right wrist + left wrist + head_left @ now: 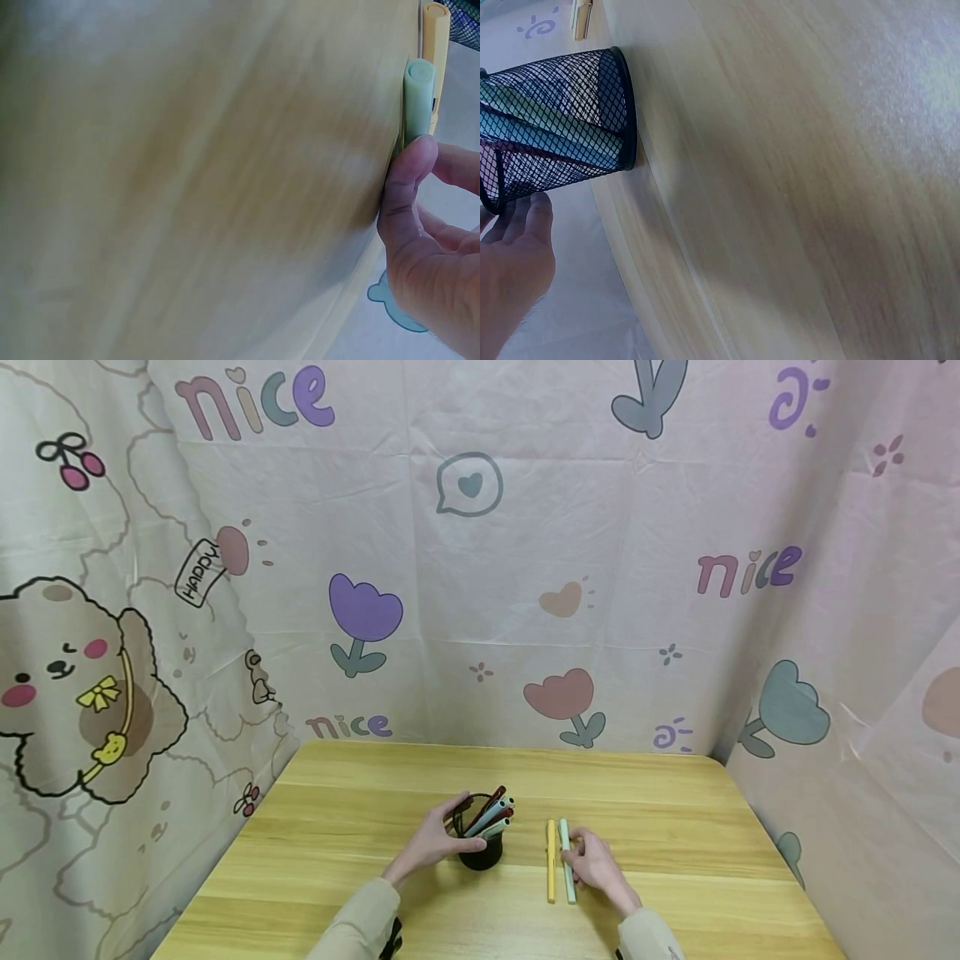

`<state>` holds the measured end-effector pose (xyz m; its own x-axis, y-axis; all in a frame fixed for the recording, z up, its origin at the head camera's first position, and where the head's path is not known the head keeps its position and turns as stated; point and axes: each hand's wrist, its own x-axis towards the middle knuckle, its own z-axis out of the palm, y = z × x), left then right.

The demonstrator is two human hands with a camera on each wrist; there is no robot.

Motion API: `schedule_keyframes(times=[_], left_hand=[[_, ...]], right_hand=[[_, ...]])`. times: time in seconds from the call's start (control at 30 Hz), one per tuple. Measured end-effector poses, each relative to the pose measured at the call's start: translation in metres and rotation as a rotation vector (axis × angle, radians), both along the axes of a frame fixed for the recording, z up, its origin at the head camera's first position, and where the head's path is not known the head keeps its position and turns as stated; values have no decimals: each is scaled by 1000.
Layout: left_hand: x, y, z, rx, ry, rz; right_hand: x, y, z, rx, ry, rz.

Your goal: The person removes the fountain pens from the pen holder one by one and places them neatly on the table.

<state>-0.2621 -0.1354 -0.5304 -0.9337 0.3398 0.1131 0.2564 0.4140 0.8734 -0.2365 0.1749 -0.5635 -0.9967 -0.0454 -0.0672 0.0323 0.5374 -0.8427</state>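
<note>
A black mesh pen holder (481, 858) stands on the table with several pens (491, 815) leaning in it, brown, blue and pale green among them. My left hand (433, 837) grips it near its rim, thumb at the front and fingers round the far side. In the left wrist view the mesh of the pen holder (570, 161) shows the pens inside. To the right, a mint green pen (566, 864) lies on the wood, pinched between thumb and finger of my right hand (596, 860). Parallel to it, just left, lies a yellow pen (551, 860).
The light wooden table (337, 827) ends at a printed curtain (465, 610) at the back. More printed cloth (112, 635) hangs along the left side, and another length on the right.
</note>
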Motion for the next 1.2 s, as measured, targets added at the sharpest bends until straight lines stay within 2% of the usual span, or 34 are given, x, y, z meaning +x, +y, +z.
schedule_keyframes(times=[0.87,1.2], left_hand=[[0,0,0,2,-4,5],[1,0,2,7,2,-4]], right_hand=[[2,2,0,-64,-16,6],[4,4,1,-105,19,27]])
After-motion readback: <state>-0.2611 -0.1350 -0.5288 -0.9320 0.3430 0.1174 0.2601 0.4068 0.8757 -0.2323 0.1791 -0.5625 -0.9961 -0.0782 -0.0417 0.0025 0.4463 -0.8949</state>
